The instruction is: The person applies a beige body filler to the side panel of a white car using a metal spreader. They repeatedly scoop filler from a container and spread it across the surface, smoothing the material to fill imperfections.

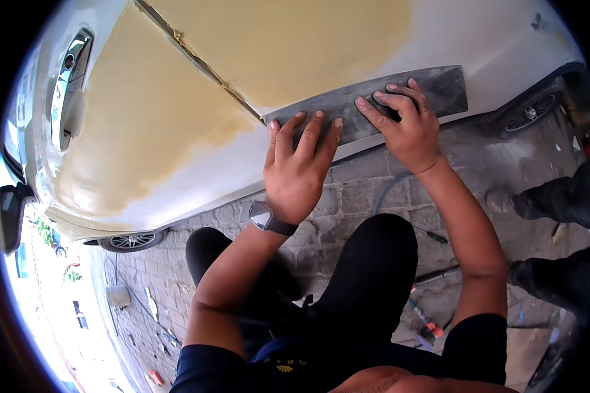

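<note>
A long dark grey flexible strip lies against the lower part of a white car door coated with large patches of beige filler. My left hand presses its spread fingertips onto the strip's left end, beside a dark seam between panels. My right hand rests slightly bent, separated fingers on the strip's middle, right of the left one. A watch is on my left wrist. A chrome door handle shows at the upper left.
Two wheels sit low at either side. Another person's legs stand close on my right. On the brick paving around my knees lie a hose, a red-and-black tool and a pale bucket.
</note>
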Demonstrator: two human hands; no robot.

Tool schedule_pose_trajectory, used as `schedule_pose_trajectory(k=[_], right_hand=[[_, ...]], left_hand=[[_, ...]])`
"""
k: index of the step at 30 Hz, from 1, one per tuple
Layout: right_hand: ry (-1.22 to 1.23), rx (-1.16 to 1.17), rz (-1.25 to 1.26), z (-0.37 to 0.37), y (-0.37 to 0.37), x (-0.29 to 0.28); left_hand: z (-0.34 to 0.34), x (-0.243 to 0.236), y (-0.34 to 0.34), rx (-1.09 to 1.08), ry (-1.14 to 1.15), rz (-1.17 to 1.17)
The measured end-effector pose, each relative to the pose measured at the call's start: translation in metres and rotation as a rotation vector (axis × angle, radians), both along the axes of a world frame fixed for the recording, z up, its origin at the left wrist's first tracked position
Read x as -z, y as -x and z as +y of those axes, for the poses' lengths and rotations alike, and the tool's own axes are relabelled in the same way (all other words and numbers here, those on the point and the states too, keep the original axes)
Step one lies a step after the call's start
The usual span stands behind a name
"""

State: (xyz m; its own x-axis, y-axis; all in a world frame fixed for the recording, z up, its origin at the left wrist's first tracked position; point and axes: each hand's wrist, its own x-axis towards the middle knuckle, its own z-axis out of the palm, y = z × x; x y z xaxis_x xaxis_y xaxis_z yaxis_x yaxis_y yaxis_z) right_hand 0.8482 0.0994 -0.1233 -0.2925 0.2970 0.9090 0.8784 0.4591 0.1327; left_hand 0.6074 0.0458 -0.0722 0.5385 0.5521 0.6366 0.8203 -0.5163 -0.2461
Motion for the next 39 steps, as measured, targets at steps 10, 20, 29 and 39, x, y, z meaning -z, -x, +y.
schedule_pose_trajectory(k=[10, 20, 29, 39], right_hand=[[-0.004, -0.038, -0.011, -0.048, -0.024, -0.101], [-0.188, 0.010, 0.052, -0.011, -0.030, -0.227], [-0.123, 0.002, 0.135, 0.005, -0.027, -0.187], [-0.257, 0.007, 0.200, 0.031, -0.026, -0.090]], left_hand=[[-0.044, -0.095, -0.022, 0.129, 0.006, -0.091], [0.018, -0.216, -0.034, 0.211, -0.392, 0.003], [0.037, -0.191, -0.032, 0.161, -0.356, 0.126], [0.024, -0.126, -0.032, 0.103, -0.256, 0.205]])
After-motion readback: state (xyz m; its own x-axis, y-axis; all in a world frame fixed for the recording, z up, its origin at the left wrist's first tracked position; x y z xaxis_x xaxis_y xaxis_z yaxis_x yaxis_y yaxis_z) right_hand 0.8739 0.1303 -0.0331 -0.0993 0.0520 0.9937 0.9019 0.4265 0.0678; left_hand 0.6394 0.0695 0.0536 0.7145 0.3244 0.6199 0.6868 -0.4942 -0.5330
